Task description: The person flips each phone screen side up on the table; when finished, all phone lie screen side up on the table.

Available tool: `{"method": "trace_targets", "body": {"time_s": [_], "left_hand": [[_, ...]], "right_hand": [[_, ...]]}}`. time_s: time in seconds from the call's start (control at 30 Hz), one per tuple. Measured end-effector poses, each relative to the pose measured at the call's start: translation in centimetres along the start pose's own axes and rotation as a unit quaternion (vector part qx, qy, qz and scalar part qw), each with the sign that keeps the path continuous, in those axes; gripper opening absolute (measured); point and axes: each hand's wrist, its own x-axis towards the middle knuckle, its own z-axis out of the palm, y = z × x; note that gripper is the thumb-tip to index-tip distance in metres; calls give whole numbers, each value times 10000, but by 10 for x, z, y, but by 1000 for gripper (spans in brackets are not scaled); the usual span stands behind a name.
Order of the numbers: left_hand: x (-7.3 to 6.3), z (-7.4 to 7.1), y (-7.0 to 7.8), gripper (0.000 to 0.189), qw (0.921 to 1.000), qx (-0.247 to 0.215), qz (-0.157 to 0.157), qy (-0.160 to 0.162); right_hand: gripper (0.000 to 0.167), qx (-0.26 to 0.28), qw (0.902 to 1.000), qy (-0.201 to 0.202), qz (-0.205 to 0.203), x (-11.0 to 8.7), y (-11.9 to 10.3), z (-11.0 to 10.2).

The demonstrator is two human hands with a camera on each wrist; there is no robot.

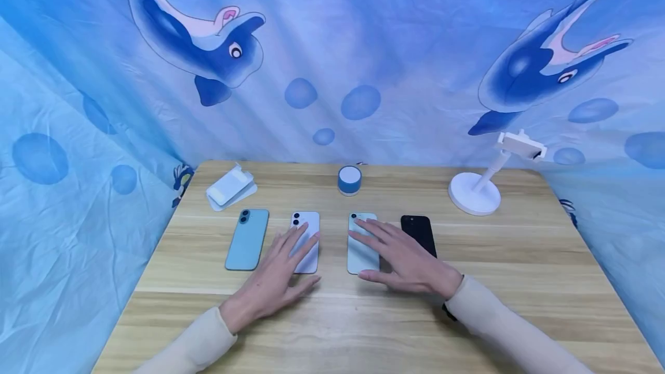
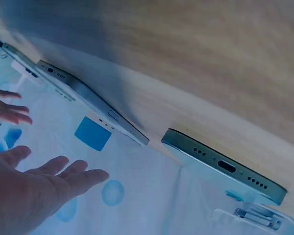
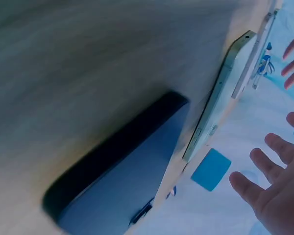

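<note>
Four would exceed the count, so several smartphones lie face down in a row on the wooden table (image 1: 332,328). Farthest left is a teal phone (image 1: 247,240); beside it lies a pale lavender phone (image 1: 310,253). A pale mint phone (image 1: 363,258) and a black phone (image 1: 422,232) follow to the right. My left hand (image 1: 275,279) hovers over the lavender phone with fingers spread. Above the mint phone and partly covering the black one, my right hand (image 1: 405,255) is spread too. Both wrist views show a gap between the hands and the phones.
A white folding phone stand (image 1: 231,186) lies at the back left. A blue and white cylinder (image 1: 350,180) stands at the back middle. At the back right is a white upright phone holder (image 1: 475,192). A blue dolphin-print curtain (image 1: 332,56) hangs behind the table.
</note>
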Motion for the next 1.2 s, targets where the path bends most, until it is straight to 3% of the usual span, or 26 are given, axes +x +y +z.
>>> {"method": "trace_targets", "body": {"time_s": [0.17,0.33,0.47,0.77,0.87,1.2], "left_hand": [[-3,-6,-1,84,9975,-455,-484,256],[-8,-12,-7,84,9893,-1004,-953,450],[-13,-15,-13,84,9786,-1480,-1320,552],[-24,-23,-28,79,9480,-2420,-1915,776],[-28,-26,-33,77,9401,-2487,-2189,798],[-43,-33,-46,77,9371,-2014,-2723,841]], "right_hand": [[74,636,9978,-9,177,12,-2,-1],[73,1077,9930,-80,471,23,-5,0],[74,1410,9885,-196,514,32,-8,0],[72,1797,9826,-442,123,58,-7,9],[70,1936,9795,-541,109,66,-7,12],[65,2324,9706,-621,-60,98,-11,19]]}}
